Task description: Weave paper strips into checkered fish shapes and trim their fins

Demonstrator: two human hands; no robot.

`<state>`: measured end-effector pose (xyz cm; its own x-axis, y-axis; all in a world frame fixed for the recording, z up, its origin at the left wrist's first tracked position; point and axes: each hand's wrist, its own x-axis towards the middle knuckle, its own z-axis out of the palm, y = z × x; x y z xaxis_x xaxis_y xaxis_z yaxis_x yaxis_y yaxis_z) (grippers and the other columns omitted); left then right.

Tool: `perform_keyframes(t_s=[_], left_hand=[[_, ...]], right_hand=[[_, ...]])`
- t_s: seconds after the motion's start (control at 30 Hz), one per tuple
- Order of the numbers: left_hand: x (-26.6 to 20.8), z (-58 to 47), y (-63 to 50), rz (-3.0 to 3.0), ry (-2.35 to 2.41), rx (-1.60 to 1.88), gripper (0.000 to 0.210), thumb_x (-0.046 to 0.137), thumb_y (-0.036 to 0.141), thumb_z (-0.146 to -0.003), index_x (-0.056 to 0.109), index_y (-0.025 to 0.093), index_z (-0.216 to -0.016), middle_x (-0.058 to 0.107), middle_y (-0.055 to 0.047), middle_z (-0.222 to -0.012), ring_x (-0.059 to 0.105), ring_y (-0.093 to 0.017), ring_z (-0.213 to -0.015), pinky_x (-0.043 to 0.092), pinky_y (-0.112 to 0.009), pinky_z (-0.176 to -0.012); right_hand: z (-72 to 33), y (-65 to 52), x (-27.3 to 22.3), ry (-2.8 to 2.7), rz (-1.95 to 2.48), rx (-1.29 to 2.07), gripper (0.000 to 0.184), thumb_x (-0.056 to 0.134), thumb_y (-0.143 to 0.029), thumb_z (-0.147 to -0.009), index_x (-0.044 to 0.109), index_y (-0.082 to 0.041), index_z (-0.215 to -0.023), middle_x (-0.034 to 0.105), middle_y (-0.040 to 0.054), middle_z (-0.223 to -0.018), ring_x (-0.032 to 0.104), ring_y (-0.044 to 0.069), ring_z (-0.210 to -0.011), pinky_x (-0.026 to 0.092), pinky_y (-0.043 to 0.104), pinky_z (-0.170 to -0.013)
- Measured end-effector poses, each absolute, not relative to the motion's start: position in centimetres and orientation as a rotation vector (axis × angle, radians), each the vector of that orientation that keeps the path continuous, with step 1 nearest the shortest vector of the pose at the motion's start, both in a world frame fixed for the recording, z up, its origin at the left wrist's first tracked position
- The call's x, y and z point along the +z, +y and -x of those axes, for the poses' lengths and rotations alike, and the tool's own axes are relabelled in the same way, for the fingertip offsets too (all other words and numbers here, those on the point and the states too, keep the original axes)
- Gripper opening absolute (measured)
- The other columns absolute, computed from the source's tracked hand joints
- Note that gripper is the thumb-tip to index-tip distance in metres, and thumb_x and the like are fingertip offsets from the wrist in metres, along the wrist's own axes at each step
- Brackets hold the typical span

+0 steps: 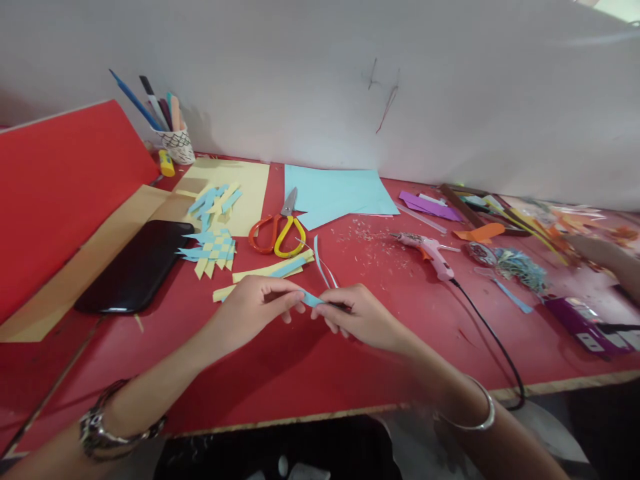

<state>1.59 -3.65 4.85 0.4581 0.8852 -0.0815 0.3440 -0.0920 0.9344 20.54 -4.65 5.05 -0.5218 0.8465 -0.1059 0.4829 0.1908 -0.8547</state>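
Note:
A light blue paper strip (312, 300) is stretched between my two hands, just above the red table. My left hand (260, 303) pinches its left end between thumb and fingers. At the other end, my right hand (353, 310) closes on it in the same way. Behind my left hand lie yellow and blue paper strips (295, 265). To the left rests a woven blue and yellow paper piece (216, 250), with a heap of short folded strips (215, 203) behind it. Scissors (281, 233) with one red and one yellow handle lie beyond my hands.
A pink glue gun (425, 253) with a black cord lies right, near a purple power strip (585, 327). Light blue paper sheets (335, 187) lie at the back. A black phone-like slab (140, 267) and pen cup (177, 145) stand left. Another person's arm (605, 257) reaches in at right.

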Motion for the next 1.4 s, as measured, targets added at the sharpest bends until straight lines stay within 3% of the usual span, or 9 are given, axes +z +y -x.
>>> perform_keyframes(t_s=[0.3, 0.6, 0.83, 1.13, 1.4], left_hand=[[5.1, -1.6, -3.6, -1.630, 1.091, 0.644, 0.026, 0.047, 0.035, -0.079, 0.066, 0.018, -0.070, 0.066, 0.000, -0.067, 0.053, -0.008, -0.048, 0.044, -0.020, -0.056], [5.0, 0.2, -3.2, -1.678, 1.326, 0.632, 0.031, 0.045, 0.040, -0.077, 0.064, 0.019, -0.066, 0.056, 0.003, -0.046, 0.053, -0.012, -0.048, 0.043, -0.023, -0.055], [5.1, 1.2, -3.2, -1.717, 1.405, 0.676, 0.033, 0.043, 0.044, -0.075, 0.063, 0.020, -0.065, 0.055, 0.003, -0.045, 0.053, -0.014, -0.049, 0.043, -0.024, -0.055], [4.9, 2.2, -4.2, -1.646, 1.489, 0.775, 0.032, 0.044, 0.046, -0.074, 0.061, 0.020, -0.065, 0.058, 0.002, -0.050, 0.055, -0.014, -0.052, 0.044, -0.024, -0.056], [4.9, 2.3, -5.1, -1.535, 1.497, 0.886, 0.028, 0.049, 0.046, -0.072, 0.061, 0.022, -0.064, 0.065, 0.001, -0.061, 0.053, -0.012, -0.048, 0.048, -0.024, -0.060]], right_hand=[[-21.0, -4.5, 5.0, -2.111, 1.294, 1.173, 0.020, 0.048, -0.027, -0.080, 0.060, -0.014, -0.071, 0.047, -0.0050, -0.048, 0.042, 0.003, -0.040, 0.034, 0.015, -0.043], [-22.4, -4.2, 5.6, -2.272, 1.283, 1.029, 0.013, 0.051, -0.024, -0.078, 0.060, -0.015, -0.078, 0.053, -0.0039, -0.057, 0.045, 0.005, -0.049, 0.032, 0.016, -0.048], [-23.4, -4.5, 5.7, -2.137, 1.350, 1.144, 0.019, 0.047, -0.030, -0.081, 0.058, -0.015, -0.076, 0.051, -0.0049, -0.051, 0.043, 0.004, -0.040, 0.034, 0.016, -0.043], [-23.5, -3.9, 5.1, -1.641, 1.221, 1.354, 0.021, 0.050, -0.031, -0.078, 0.056, -0.014, -0.067, 0.064, 0.0021, -0.060, 0.059, 0.009, -0.050, 0.047, 0.022, -0.054], [-23.4, -3.8, 5.2, -1.645, 1.172, 1.177, 0.029, 0.043, -0.037, -0.081, 0.054, -0.015, -0.066, 0.062, 0.0027, -0.060, 0.056, 0.009, -0.049, 0.045, 0.023, -0.053]])
